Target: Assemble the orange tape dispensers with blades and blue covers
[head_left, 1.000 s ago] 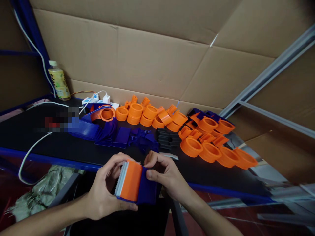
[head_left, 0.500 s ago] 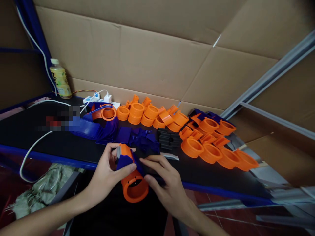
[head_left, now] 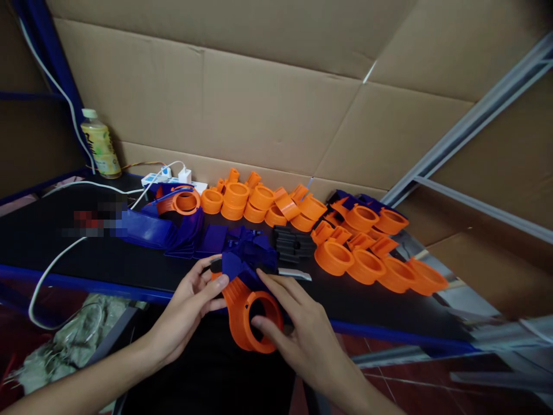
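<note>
Both hands hold an orange-and-blue plastic tape dispenser (head_left: 237, 323) over the front edge of the table. My left hand (head_left: 184, 314) is closed around its narrow upper end, the thumb pressing on the blue part (head_left: 233, 265). The dispenser's round ring tilts toward me and to the right. My right hand (head_left: 300, 320) grips the other side, thumb at the ring's opening and fingers along the blue flap. Just beyond lie blue plastic pieces (head_left: 248, 242) and black rods or handles (head_left: 294, 245). A pale flat blade-like strip (head_left: 295, 274) rests beside my right fingers.
Several orange ring parts (head_left: 332, 256) stand in rows at the back and right. Stacked blue plates (head_left: 149, 227) lie left, near a power strip (head_left: 151, 180) and white cable (head_left: 56, 259). A yellow-labelled bottle (head_left: 101, 147) stands back left against cardboard (head_left: 259, 104).
The tape dispenser has turned, its ring swinging to the right and showing its side. My right thumb has moved to the ring's opening, and my right fingers now lie on the blue flap.
</note>
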The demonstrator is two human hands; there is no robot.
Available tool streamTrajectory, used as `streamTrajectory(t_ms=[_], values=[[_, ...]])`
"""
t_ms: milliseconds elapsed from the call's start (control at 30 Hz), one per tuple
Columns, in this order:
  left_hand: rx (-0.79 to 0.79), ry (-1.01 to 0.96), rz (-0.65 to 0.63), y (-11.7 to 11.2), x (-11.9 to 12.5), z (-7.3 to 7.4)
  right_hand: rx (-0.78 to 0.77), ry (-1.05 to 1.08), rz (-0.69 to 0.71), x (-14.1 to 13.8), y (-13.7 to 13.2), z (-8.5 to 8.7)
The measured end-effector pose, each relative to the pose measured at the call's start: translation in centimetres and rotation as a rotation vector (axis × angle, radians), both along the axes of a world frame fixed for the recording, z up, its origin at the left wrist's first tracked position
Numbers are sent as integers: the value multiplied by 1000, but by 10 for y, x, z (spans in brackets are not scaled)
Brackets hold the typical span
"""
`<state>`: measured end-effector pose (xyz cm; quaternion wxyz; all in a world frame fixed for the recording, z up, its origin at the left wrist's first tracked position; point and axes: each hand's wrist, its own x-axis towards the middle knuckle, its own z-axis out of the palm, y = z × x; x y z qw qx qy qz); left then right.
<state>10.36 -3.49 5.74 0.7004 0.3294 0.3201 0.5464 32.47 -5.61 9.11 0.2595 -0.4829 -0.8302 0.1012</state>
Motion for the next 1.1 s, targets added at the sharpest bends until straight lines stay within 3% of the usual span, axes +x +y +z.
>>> streamTrajectory(t_ms=[133, 267, 433, 567, 667, 767, 900, 1100], values=[[-13, -57, 6, -3, 3, -2, -68, -153, -25, -2, -14, 8], [27, -57, -45, -5, 3, -3, -82, -151, 1, 1, -17, 19], [118, -34, -103, -3, 1, -3, 58, -70, -85, 41, 3, 55], [151, 67, -154, -2, 2, -1, 276, -102, -374, 113, 59, 96], [177, 107, -191, -2, 4, -3, 237, -211, -480, 173, 125, 118], [192, 136, -223, -2, 4, -6, 127, -286, -547, 214, 190, 125], [194, 166, -250, -3, 3, -6, -51, -313, -601, 226, 245, 116], [202, 177, -297, -2, 2, -8, 17, -250, -493, 213, 267, 97]])
